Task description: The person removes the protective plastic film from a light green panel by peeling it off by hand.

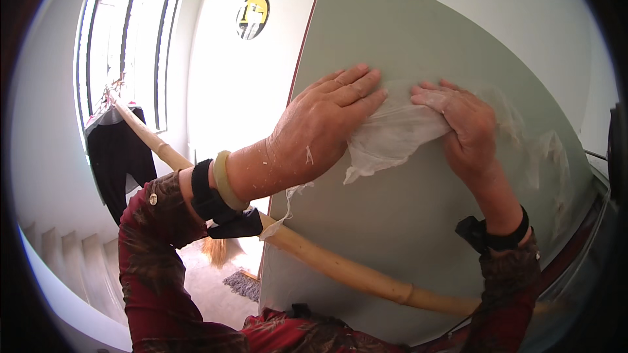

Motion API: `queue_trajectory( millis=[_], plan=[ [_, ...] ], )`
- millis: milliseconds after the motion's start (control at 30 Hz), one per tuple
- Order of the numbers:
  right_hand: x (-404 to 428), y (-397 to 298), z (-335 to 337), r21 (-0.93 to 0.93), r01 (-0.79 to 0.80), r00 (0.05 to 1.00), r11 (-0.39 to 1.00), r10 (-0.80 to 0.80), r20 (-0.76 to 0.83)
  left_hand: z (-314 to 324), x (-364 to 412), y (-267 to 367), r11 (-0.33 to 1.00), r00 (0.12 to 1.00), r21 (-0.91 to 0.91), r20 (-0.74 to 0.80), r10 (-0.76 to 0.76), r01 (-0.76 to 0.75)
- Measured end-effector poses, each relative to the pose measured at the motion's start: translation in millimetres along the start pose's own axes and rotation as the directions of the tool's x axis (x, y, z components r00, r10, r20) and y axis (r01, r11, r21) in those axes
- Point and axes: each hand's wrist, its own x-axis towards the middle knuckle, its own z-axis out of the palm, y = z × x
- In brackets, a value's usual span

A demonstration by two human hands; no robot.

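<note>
A tall grey-green panel (353,215) stands in front of me, with a reddish edge along its left side. Thin translucent plastic film (397,132) lies wrinkled on it between my hands, one loose corner hanging down. My left hand (328,113) rests on the panel with its fingers stretched out, the film's left side beside its thumb and palm. Against the film's upper right, my right hand (466,127) has bent fingers dusted white; its hidden fingertips leave it unclear whether it grips the film. More loose film (552,157) clings to the panel at right.
A bamboo pole (333,262) crosses low in front of the panel from the barred window (127,49). Dark trousers (120,152) hang from its far end. At left are stairs (83,260); a broom (214,251) and shaggy grey mat (243,284) are on the floor.
</note>
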Motion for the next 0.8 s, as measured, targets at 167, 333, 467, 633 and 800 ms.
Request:
queue_trajectory(
  millis=[167,333,467,633,800],
  plan=[
    [-6,-5,-11,0.027,0.005,0.998,1.0,-0.007,0.056,-11,-4,15,0.998,0.997,-0.05,0.075,-0.025,0.029],
    [-18,-13,-19,0.062,0.023,0.994,0.998,-0.029,0.103,-10,-14,26,0.992,0.995,-0.122,0.097,-0.008,0.02],
    [-28,-22,-23,0.087,0.003,0.99,0.996,-0.015,0.138,-12,-23,40,0.99,0.983,-0.142,0.186,0.001,0.026],
    [-40,-33,-27,0.106,-0.02,0.99,0.994,0.005,0.141,-13,-33,53,0.987,0.974,-0.157,0.228,0.007,0.029],
    [-52,-44,-24,0.066,-0.012,0.992,0.998,0.003,0.126,-17,-41,59,0.976,0.965,-0.216,0.258,0.037,0.02]
  ],
)
